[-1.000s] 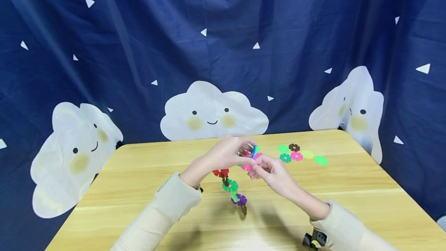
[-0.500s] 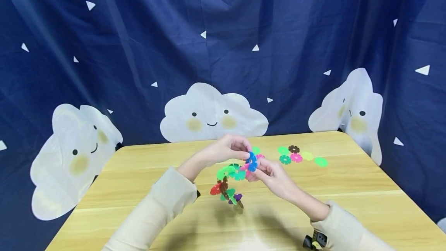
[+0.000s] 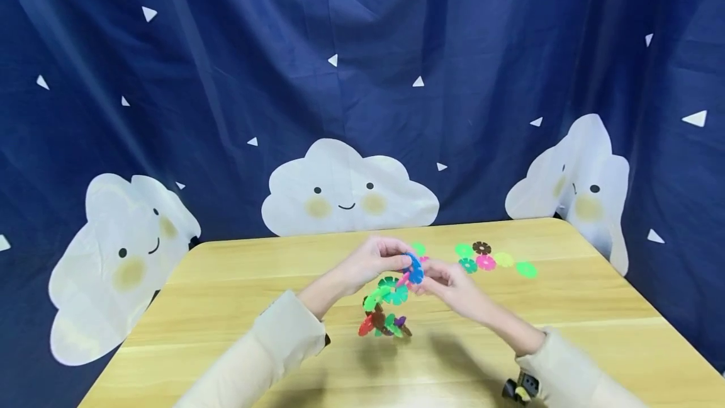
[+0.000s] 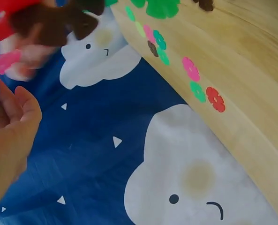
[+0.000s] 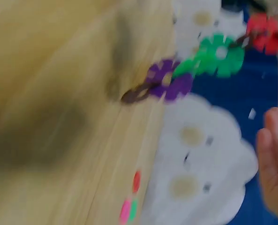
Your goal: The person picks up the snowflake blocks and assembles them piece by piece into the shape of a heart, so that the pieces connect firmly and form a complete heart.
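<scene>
My left hand [image 3: 370, 264] pinches a blue notched snowflake disc [image 3: 416, 271] between thumb and fingers, above the table. From the other side, my right hand [image 3: 455, 285] grips at that disc's right edge; its fingertips are partly hidden. A pink disc [image 3: 403, 279] joins the blue one. Below it hangs a curved chain of slotted-together discs: teal [image 3: 398, 295], light green [image 3: 371, 302], red [image 3: 365, 325], brown [image 3: 378, 321] and others. The right wrist view, blurred, shows the chain's tail with a purple disc [image 5: 176, 86] and a green disc [image 5: 232, 61].
Loose discs lie flat on the wooden table [image 3: 255, 307] at back right, among them a yellow disc [image 3: 503, 260] and a dark brown disc [image 3: 482, 248]. The left wrist view shows a loose red disc [image 4: 215, 99]. A blue cloud-print curtain [image 3: 362, 99] stands behind the table.
The blue disc has turned from edge-on to show its face. The hanging chain has swung and bunched up below the hands. Both hands stay close together, slightly lower in view.
</scene>
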Tool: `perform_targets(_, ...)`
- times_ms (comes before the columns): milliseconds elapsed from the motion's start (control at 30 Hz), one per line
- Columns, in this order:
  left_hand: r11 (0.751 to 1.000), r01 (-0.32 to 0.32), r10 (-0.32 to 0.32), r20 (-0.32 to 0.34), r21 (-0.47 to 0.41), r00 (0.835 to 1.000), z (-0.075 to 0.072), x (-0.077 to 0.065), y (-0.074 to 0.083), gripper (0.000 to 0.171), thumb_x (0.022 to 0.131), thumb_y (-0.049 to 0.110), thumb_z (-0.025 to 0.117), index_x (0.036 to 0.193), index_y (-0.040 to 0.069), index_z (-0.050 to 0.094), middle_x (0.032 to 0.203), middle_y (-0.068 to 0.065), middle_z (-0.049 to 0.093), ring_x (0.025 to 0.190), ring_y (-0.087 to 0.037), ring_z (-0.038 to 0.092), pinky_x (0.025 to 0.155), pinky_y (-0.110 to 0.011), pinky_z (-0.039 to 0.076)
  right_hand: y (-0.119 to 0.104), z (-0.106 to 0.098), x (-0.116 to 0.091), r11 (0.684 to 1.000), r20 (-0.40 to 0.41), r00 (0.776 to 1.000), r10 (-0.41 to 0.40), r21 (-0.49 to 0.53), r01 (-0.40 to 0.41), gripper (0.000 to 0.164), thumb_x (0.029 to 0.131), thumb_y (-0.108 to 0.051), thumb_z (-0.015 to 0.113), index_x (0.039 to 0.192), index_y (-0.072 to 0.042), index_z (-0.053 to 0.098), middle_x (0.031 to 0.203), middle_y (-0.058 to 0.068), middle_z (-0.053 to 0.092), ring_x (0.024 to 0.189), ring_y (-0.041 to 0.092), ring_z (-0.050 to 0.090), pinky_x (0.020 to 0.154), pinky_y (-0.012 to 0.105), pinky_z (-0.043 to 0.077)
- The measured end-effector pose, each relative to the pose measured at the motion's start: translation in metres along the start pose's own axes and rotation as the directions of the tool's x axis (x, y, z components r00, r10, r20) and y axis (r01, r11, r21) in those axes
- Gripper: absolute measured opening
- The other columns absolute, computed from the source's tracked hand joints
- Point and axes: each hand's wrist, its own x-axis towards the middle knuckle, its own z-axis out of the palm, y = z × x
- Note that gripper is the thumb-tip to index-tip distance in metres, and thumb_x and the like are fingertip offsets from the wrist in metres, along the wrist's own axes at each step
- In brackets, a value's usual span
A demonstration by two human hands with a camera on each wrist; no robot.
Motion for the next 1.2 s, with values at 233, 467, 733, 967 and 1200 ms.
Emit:
perform_targets(233,0.996,0.041,-0.026,-0.202,0.073,0.979,-0.003,-0.006,0.006,0.028,0.094,0.004,0.047,0.119,-0.001,0.058,0.105,-0.017,0.063,0.074,-0.008,0.056,0.073,-0.021,0.049,0.059,-0.056,0.002,0.862,-0.063,0.952,0.298,-0.411,-0.297,0.031,0.089,-0.005,0.051,0.11,0.017,0.052,0.107,0.031,0.057,0.099,0.042,0.055,0.084,0.047,0.046)
perform_targets(467,0.998,0.02,-0.004,-0.257,0.06,0.966,-0.004,-0.009,0.007,0.027,0.09,0.007,0.054,0.116,0.0,0.06,0.11,-0.011,0.064,0.084,-0.006,0.058,0.08,-0.023,0.048,0.092,-0.07,-0.008,0.78,0.091,0.948,0.304,-0.595,-0.194,0.03,0.086,-0.001,0.053,0.111,0.016,0.052,0.109,0.032,0.054,0.105,0.049,0.049,0.089,0.056,0.039)
perform_targets(733,0.999,0.023,-0.014,-0.259,0.032,0.966,-0.011,-0.008,0.008,0.02,0.089,0.005,0.057,0.105,-0.007,0.058,0.085,0.0,0.064,0.073,-0.008,0.057,0.071,-0.022,0.05,0.084,-0.063,-0.01,0.795,0.129,0.944,0.303,-0.58,-0.176,0.02,0.083,-0.002,0.06,0.099,0.01,0.059,0.09,0.017,0.063,0.085,0.032,0.059,0.074,0.042,0.049)
perform_targets(967,0.996,0.072,-0.058,-0.203,0.061,0.978,-0.008,-0.008,0.007,0.021,0.087,0.007,0.059,0.103,-0.006,0.061,0.079,-0.001,0.063,0.069,-0.008,0.057,0.071,-0.024,0.051,0.09,-0.059,-0.01,0.698,0.039,0.933,0.358,-0.675,-0.24,0.029,0.079,-0.006,0.066,0.1,0.012,0.056,0.075,0.006,0.056,0.066,0.015,0.047,0.06,0.03,0.043)
perform_targets(1200,0.992,0.095,-0.079,-0.185,0.082,0.98,-0.006,-0.01,0.01,0.021,0.087,0.01,0.06,0.103,-0.004,0.063,0.076,0.002,0.063,0.066,-0.008,0.057,0.067,-0.023,0.05,0.092,-0.061,-0.013,0.729,0.027,0.908,0.418,-0.606,-0.318,0.028,0.073,-0.002,0.071,0.087,0.004,0.047,0.079,0.009,0.051,0.07,0.019,0.048,0.064,0.035,0.045)
